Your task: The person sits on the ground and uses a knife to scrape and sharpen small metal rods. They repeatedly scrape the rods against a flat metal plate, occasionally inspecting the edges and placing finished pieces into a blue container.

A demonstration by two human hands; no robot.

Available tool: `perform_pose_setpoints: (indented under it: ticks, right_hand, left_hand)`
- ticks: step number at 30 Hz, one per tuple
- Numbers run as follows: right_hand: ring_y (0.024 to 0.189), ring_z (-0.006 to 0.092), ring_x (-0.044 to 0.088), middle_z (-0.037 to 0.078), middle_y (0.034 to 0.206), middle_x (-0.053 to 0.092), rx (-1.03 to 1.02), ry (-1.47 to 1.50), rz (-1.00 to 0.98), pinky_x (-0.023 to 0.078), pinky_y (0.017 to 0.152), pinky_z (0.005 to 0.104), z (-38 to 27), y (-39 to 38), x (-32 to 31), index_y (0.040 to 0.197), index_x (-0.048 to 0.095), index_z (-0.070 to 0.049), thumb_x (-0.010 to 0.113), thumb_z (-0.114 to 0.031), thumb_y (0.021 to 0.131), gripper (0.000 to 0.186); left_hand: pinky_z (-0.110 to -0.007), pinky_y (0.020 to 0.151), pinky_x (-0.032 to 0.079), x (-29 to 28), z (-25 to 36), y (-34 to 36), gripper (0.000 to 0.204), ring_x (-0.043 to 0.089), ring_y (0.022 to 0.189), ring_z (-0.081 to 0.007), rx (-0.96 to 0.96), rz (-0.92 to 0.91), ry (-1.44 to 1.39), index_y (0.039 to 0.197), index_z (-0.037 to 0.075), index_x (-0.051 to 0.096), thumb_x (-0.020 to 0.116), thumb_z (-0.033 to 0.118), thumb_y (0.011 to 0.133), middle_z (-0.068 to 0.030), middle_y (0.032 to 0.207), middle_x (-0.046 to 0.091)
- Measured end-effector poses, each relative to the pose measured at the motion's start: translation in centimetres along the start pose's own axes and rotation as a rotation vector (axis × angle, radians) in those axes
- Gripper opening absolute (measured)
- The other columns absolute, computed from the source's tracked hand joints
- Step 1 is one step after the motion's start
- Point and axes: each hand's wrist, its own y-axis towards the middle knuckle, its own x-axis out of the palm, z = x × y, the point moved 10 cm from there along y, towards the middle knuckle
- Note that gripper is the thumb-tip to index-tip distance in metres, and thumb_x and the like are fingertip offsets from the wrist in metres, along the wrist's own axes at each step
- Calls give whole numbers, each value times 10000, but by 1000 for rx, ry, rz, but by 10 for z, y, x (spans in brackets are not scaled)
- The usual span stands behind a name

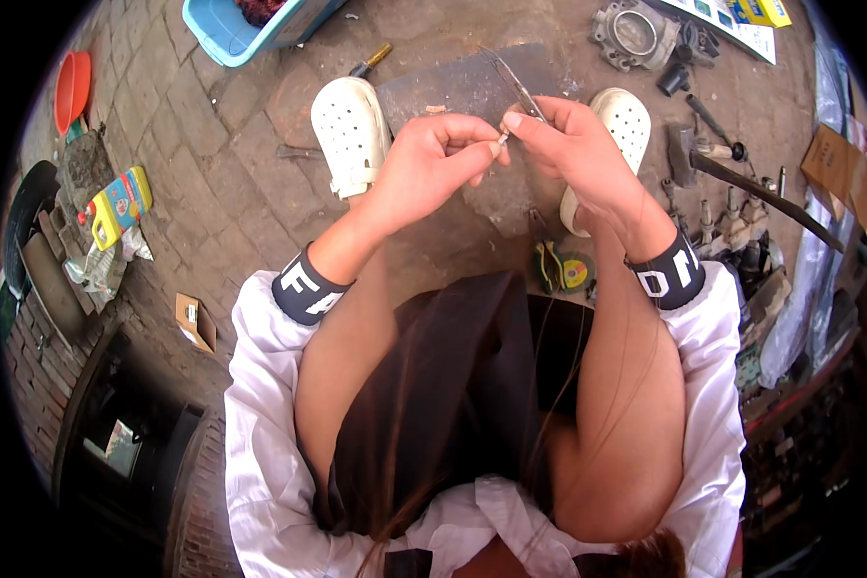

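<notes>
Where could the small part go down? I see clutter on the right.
Bare brick paving lies open between the white clog, the blue tub and the yellow bottle. The right side is crowded: hammer, metal housing, loose tools.

Surfaces noted: metal, plastic, cloth, card, brick.

Left hand pinches a tiny pale piece, material unclear. Right hand holds slim metal tweezers, grey with a dull sheen. Clogs are white moulded plastic, matt and perforated. Flat slab under them looks like dark, scuffed metal. Pavement is rough, dusty brick. Tub is smooth blue plastic; bowl is glossy orange plastic. Cast housing is grey, grimy metal. Sleeves are white woven cloth with dark knit cuffs. Box is brown matt cardboard.
</notes>
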Motion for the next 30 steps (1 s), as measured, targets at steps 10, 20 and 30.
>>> perform_pose_setpoints:
  ticks: [10,20,30]
  right_hand:
    - [530,16,303,-98,619,421,4,108,148,248,474,214,18,12,-25,878,618,-61,624,-252,909,194]
    - [545,23,340,-86,625,446,36,109,154,277,494,219,26,15,-28,881,617,-54,628,-245,910,194]
    - [782,50,533,3,844,645,-204,-215,136,435,714,235,-8,8,-12,949,643,-4,631,-231,905,232]
  left_hand:
    - [-209,530,391,-32,-50,26,198,502,583,-46,-149,123,276,826,7,701,606,174,873,7,633,582]
    - [-175,498,360,-54,-74,27,166,483,576,-11,-142,205,268,844,28,674,650,190,874,19,689,597]
    - [-177,466,314,-2,-30,16,121,454,532,-21,-220,5,-363,930,53,680,675,156,867,24,731,601]
